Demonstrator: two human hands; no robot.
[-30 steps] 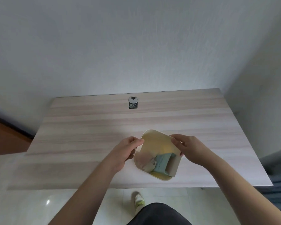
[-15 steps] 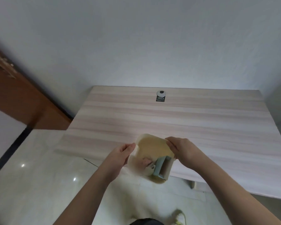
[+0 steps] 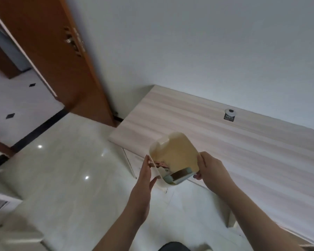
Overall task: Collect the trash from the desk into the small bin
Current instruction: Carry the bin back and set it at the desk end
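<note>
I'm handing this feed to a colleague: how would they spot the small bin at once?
Find the pale wood desk along the white wall; at its near left corner two bare hands hold something up. That is the small bin, a cream rounded-square tub between the left hand and the right hand, the only container in view, with scraps inside.

Ran along the white wall as a long, pale wood-grain desk, its near left corner jutting over the glossy cream tiled floor. Carried one thing only near its back edge: a small round silver-topped gadget with a dark label below, well apart from the front edge. Showed otherwise only bare streaked laminate. Caught bright ceiling-light glints on the tiles.
</note>
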